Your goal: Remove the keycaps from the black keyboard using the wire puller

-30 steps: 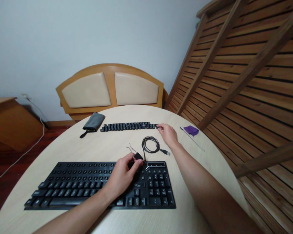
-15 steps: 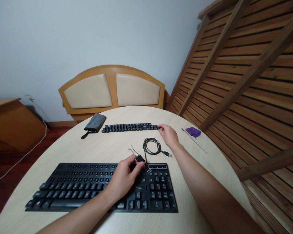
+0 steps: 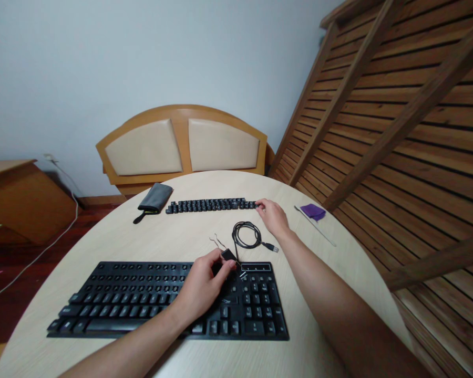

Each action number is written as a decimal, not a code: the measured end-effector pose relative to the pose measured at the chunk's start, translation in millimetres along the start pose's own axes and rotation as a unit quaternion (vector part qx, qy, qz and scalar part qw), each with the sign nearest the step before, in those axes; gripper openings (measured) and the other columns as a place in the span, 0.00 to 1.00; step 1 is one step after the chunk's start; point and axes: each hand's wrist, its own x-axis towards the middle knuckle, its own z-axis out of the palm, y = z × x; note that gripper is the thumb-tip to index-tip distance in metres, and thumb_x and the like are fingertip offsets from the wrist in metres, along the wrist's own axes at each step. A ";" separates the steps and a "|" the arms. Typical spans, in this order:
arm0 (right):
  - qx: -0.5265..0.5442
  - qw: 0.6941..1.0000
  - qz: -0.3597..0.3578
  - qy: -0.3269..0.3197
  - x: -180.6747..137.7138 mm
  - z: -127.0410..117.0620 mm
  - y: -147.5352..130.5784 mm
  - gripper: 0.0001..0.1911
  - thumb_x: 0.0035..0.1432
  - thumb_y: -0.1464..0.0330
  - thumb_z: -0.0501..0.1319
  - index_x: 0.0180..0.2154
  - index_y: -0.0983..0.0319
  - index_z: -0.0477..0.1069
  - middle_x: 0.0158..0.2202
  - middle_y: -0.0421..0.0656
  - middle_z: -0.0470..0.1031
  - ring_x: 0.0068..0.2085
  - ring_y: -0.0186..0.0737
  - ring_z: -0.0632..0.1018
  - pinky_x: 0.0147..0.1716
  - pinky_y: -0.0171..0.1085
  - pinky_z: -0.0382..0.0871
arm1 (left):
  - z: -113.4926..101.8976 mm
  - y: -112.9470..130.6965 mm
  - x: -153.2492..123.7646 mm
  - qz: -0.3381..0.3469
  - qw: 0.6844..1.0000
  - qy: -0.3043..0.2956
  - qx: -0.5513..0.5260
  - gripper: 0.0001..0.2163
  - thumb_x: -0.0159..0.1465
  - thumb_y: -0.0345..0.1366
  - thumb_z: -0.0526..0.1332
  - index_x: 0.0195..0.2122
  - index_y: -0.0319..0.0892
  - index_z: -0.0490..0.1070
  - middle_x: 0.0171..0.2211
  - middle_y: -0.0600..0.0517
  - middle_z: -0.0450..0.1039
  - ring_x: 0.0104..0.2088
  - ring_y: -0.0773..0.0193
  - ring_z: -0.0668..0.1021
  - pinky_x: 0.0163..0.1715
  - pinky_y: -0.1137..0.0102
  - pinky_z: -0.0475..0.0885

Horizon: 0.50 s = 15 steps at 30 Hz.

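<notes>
My left hand [image 3: 205, 281] is closed on a keycap puller [image 3: 228, 255], which has a black body and thin bent wires. The hand is above the black keyboard [image 3: 114, 325], whose upper rows on the left show bare switches, while keycaps remain on the lower rows and number pad. Farther back, my right hand [image 3: 271, 216] has its fingers pinched at the right end of a line of loose keycaps [image 3: 208, 205]. A keycap there is partly hidden by the fingertips.
A coiled USB cable [image 3: 246, 245] lies behind the keyboard. A grey pouch [image 3: 156, 198] sits at the back left of the round table [image 3: 122, 239]. On the right are a purple cloth [image 3: 313, 211] and a thin stick [image 3: 317, 228]. A wooden slatted frame [image 3: 378, 157] leans beside the table.
The view has shifted slightly. Both hands stay nearly in place, the left on the puller and the right at the end of the keycap line.
</notes>
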 end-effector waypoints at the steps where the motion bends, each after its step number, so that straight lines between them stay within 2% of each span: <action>1: 0.001 1.000 0.001 0.000 -0.5 -0.2 -0.3 0.10 0.61 0.71 0.59 0.45 0.57 0.74 0.39 0.41 0.79 0.41 0.40 0.77 0.39 0.36 0.66 | -0.2 0.4 0.1 0.002 1.000 -0.002 -0.005 0.13 0.68 0.43 0.57 0.30 0.43 0.72 0.28 0.49 0.76 0.30 0.60 0.74 0.33 0.64 0.67; 6: -0.002 1.000 0.014 0.004 -4.4 -4.7 -3.9 0.18 0.60 0.70 0.61 0.52 0.57 0.68 0.38 0.41 0.78 0.40 0.41 0.76 0.37 0.36 0.66 | -1.0 -1.6 -0.2 0.009 0.999 -0.024 -0.031 0.13 0.67 0.44 0.58 0.33 0.42 0.77 0.31 0.47 0.79 0.33 0.58 0.77 0.36 0.63 0.70; 9: -0.005 1.000 0.016 0.018 -4.7 -18.5 -14.4 0.21 0.58 0.70 0.62 0.54 0.59 0.67 0.38 0.42 0.78 0.41 0.42 0.76 0.39 0.37 0.66 | -0.7 -4.6 -0.9 0.014 0.998 -0.041 -0.041 0.14 0.67 0.44 0.59 0.35 0.41 0.79 0.32 0.48 0.80 0.34 0.58 0.77 0.38 0.64 0.71; 12: 0.019 1.000 -0.002 0.023 -8.3 -44.6 -35.0 0.15 0.58 0.70 0.62 0.48 0.60 0.71 0.36 0.43 0.77 0.39 0.41 0.76 0.38 0.36 0.66 | -0.4 -5.6 -1.1 0.013 0.998 -0.044 -0.043 0.13 0.67 0.44 0.59 0.35 0.41 0.79 0.32 0.48 0.80 0.34 0.59 0.78 0.37 0.65 0.71; 15: 0.059 0.995 -0.047 -0.069 -24.3 -74.3 -59.7 0.07 0.59 0.66 0.62 0.39 0.59 0.76 0.35 0.42 0.79 0.35 0.39 0.76 0.34 0.35 0.65 | -0.8 -3.5 -1.1 0.018 0.998 -0.048 -0.043 0.13 0.67 0.43 0.59 0.35 0.41 0.79 0.31 0.48 0.80 0.33 0.59 0.77 0.36 0.65 0.71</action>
